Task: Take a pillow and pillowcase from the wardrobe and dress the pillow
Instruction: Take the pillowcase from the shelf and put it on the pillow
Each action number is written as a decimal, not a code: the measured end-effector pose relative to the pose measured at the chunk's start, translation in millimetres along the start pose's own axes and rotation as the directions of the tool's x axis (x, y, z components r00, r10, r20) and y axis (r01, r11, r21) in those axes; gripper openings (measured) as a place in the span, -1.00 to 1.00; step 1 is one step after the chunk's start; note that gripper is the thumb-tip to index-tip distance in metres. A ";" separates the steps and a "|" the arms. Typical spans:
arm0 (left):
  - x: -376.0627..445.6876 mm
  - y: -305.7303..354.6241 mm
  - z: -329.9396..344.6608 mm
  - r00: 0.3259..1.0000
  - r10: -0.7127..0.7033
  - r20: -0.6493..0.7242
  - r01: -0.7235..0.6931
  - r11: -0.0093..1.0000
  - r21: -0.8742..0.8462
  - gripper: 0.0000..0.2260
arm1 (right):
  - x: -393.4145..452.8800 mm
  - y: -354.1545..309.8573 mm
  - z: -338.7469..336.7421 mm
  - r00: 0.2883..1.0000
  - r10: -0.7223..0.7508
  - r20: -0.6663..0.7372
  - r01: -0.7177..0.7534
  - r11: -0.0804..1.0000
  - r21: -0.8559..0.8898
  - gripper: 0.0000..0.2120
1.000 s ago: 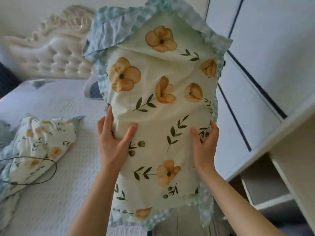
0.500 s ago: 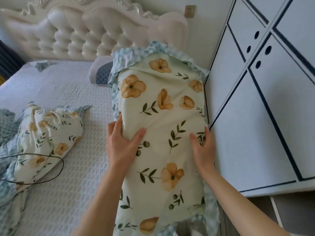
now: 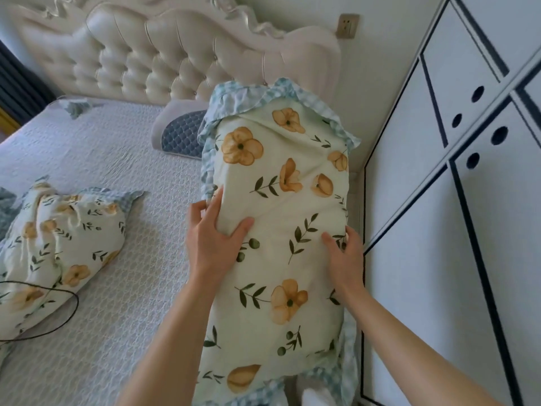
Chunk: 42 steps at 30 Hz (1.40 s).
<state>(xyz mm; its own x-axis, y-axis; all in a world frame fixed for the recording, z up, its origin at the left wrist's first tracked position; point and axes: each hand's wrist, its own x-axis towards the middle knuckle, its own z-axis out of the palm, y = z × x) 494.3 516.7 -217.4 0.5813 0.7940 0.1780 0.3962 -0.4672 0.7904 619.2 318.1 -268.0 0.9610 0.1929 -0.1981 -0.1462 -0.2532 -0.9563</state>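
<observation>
A pillow in a pale green pillowcase (image 3: 281,218) with orange flowers and a blue checked frill stands on end over the bed's right edge. My left hand (image 3: 215,240) grips its left side, thumb pressed into the front. My right hand (image 3: 345,256) holds its right side, fingers curled around the edge. The case's top frill is folded over. The pillow inside is hidden; a bit of white shows at the bottom right.
A second pillow in the same floral case (image 3: 58,247) lies on the bed (image 3: 117,177) at left, with a black cable (image 3: 58,320) across it. A grey-blue pillow (image 3: 178,133) rests against the tufted headboard (image 3: 152,54). The white wardrobe (image 3: 456,230) stands close on the right.
The pillow has come down from in front of my view toward the bed. Both hands keep the same grip on its sides. The view tilted toward the headboard.
</observation>
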 end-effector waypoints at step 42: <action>508.2 -35.2 162.2 0.946 0.001 0.324 -0.117 0.934 0.338 -0.26 | 461.1 -120.0 244.9 0.418 0.857 0.301 -0.880 0.464 -0.099 0.02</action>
<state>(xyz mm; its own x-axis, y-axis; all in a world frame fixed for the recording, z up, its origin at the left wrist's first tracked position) 891.1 873.6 -249.8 0.7808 0.6244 -0.0210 0.5421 -0.6604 0.5197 1022.5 669.6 -297.3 0.2059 0.1492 -0.9671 -0.8906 -0.3809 -0.2484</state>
